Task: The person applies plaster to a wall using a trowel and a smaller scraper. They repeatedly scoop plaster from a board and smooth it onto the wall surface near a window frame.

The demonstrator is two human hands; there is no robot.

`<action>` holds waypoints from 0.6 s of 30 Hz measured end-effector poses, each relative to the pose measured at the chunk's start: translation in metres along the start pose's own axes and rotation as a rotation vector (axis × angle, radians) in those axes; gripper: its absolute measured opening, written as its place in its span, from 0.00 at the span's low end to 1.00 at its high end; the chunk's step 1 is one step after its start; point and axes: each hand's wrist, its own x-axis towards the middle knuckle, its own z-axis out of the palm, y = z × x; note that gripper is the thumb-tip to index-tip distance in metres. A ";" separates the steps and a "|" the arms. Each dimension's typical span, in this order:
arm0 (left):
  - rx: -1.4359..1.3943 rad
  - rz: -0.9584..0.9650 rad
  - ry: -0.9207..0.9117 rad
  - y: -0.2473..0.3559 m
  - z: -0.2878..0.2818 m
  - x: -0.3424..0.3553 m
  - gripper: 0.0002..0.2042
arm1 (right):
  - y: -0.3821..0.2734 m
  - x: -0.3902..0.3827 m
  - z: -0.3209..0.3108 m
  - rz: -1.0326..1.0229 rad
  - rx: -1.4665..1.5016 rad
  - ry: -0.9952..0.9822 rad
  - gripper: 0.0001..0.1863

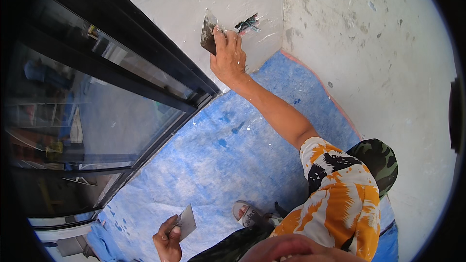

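Note:
My right arm reaches up to the smooth light-grey wall (194,0). There my right hand (228,56) is closed around a putty knife (208,34), its broad blade smeared with filler and lying against the wall. Just right of the fingers, a bundle of dark wires (248,23) pokes out of a rough opening, with a bit of red beside it. Down at the lower left, my left hand (168,239) grips a second scraper with a flat, squarish metal blade (187,221). That blade is held above the floor sheet, away from the wall. The fingers partly hide both tools' handles.
A blue sheet (194,165) spotted with darker patches covers the floor. Black-framed glass doors (111,102) run along the left. On the right stands a stained, pale wall (359,43). My sandalled foot (246,212) is on the sheet.

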 end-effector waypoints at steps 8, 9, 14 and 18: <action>-1.107 -0.120 -0.013 0.006 0.034 0.079 0.22 | -0.102 -0.115 -0.107 -0.662 1.172 -0.304 0.29; -1.125 -0.123 -0.130 0.006 0.038 0.086 0.22 | -0.112 -0.127 -0.115 -0.741 1.084 -0.365 0.30; -1.614 -0.095 -0.595 0.004 0.019 0.106 0.19 | -0.078 -0.129 -0.114 -0.753 0.350 -0.701 0.29; -1.195 -0.054 0.075 0.006 -0.005 0.086 0.17 | 0.021 -0.063 -0.093 -0.123 0.351 -0.152 0.21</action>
